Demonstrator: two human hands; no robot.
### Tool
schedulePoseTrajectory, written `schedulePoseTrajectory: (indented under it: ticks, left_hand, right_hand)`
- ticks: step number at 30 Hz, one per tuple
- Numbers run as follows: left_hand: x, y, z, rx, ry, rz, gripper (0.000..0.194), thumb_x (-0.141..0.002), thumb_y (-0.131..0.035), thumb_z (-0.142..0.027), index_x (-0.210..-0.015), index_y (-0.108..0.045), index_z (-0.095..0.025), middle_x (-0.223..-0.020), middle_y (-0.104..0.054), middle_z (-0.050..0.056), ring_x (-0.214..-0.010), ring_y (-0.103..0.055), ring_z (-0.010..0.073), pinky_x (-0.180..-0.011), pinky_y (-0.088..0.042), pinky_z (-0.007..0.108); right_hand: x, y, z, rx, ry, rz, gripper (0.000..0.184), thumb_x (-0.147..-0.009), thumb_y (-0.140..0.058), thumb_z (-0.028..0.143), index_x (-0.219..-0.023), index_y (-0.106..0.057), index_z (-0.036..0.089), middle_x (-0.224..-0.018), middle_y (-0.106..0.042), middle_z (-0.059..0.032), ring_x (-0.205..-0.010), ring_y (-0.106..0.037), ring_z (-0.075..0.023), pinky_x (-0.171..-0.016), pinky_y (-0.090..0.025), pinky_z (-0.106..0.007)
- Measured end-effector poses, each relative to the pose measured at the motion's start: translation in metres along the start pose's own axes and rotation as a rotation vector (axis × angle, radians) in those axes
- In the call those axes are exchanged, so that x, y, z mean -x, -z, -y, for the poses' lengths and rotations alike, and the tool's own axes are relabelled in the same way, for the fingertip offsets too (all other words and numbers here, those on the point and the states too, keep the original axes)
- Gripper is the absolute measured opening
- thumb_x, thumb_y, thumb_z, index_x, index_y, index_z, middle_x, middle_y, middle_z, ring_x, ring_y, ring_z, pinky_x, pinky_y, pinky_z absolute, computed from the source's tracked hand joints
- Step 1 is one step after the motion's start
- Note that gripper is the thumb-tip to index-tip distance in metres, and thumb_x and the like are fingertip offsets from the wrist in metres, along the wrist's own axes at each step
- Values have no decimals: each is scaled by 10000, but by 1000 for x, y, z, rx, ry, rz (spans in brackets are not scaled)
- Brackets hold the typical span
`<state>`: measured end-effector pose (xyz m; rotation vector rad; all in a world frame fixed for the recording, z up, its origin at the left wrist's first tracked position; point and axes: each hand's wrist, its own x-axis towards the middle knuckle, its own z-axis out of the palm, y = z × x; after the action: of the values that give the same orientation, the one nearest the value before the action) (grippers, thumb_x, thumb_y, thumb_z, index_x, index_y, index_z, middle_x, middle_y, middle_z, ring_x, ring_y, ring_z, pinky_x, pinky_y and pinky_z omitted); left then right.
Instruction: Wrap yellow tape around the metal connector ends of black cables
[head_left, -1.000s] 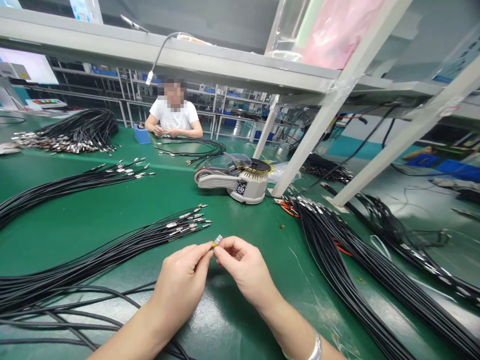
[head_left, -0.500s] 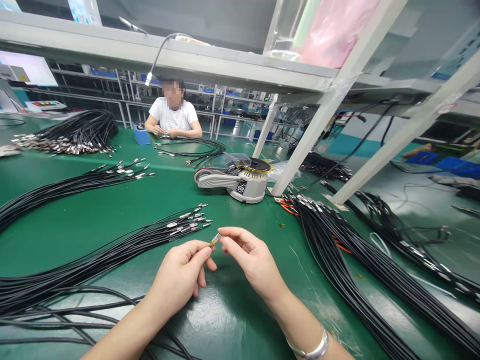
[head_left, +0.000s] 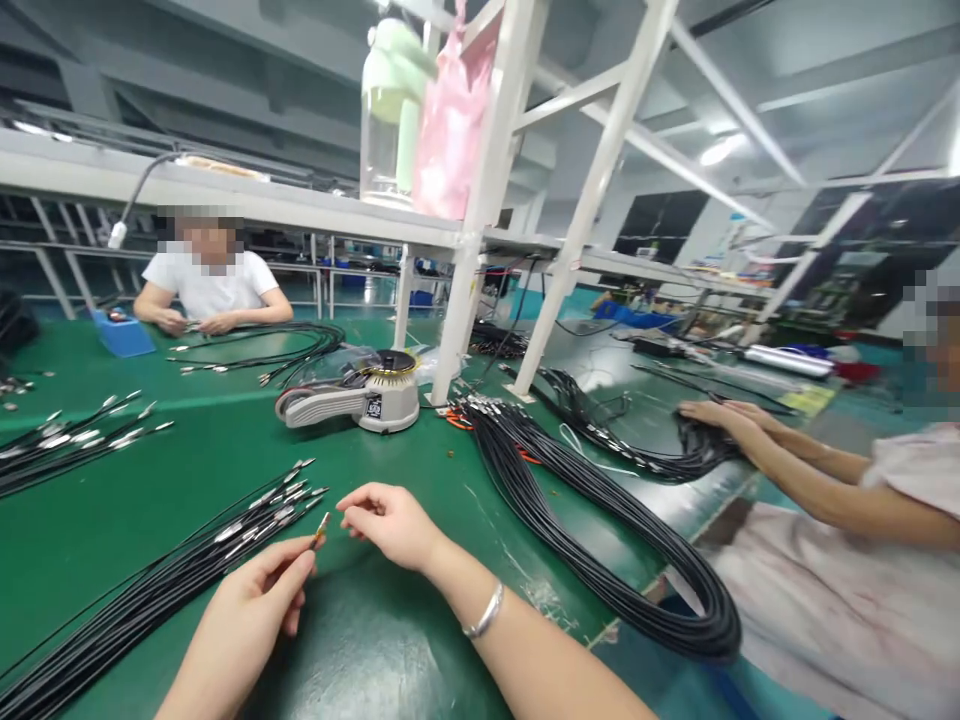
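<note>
My left hand (head_left: pixel 259 610) pinches a black cable close to its end, where a small metal connector (head_left: pixel 324 523) points up and a bit of yellow tape shows below it. The rest of that cable is hidden by the hand. Just to the right, my right hand (head_left: pixel 390 525) is raised with thumb and forefinger drawn together, a small gap away from the connector. Whether anything lies between those fingertips is too small to make out. Beside my left hand lies a bundle of black cables (head_left: pixel 172 590) with metal connectors at their ends.
A tape dispenser (head_left: pixel 386 400) stands ahead on the green table (head_left: pixel 225 440). Looped black cables (head_left: pixel 600 510) lie to the right, overhanging the edge. A co-worker's hands (head_left: pixel 720 415) handle cables at right; another person (head_left: pixel 214 285) sits opposite. White posts (head_left: pixel 457 320) hold up a shelf.
My view has swung right and up, bringing a co-worker at the right into sight. My right hand has drawn slightly away from the connector, while my left hand still holds the cable.
</note>
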<state>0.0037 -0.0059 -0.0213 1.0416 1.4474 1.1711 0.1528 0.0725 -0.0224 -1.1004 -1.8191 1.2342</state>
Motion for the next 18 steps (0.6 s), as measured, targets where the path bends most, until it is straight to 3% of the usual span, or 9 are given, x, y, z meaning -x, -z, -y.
schedulePoseTrajectory:
  ticks: [5,10,14,18]
  left_hand:
    - [2,0,-7,196,63,-39,643,-398,-766,-484,-893,-649,-91,-564,-560,-25,-429,-491,111,-448,-411,253]
    - [1,-1,-4,273,83,-17,688,-375,-789,-474,-914,-640,-73,-517,-531,-40,-432,-485,112,-449,-424,255]
    - [-3,-3,4,266,88,22,657,-386,-786,-495,-879,-657,-81,-516,-533,-36,-428,-488,117,-453,-432,262]
    - [-6,-6,12,299,68,-11,556,-403,-793,-474,-812,-682,-115,-545,-547,-17,-438,-486,117,-422,-423,255]
  right_hand:
    - [-16,28,-6,276,-60,-28,151,-813,-525,162,-874,-661,139,-762,-696,-26,-676,-638,-120,-609,-499,-226]
    - [-25,87,-14,640,-162,-99,191,-873,-528,281,-984,-600,143,-995,-633,-55,-853,-615,-168,-761,-505,-366]
    - [-39,138,-20,893,-242,-213,243,-886,-506,282,-1094,-552,167,-1120,-575,-73,-931,-588,-191,-792,-497,-390]
    - [-66,166,-30,1083,-249,-265,251,-883,-511,279,-1109,-545,176,-1144,-563,-76,-956,-580,-198,-805,-492,-395]
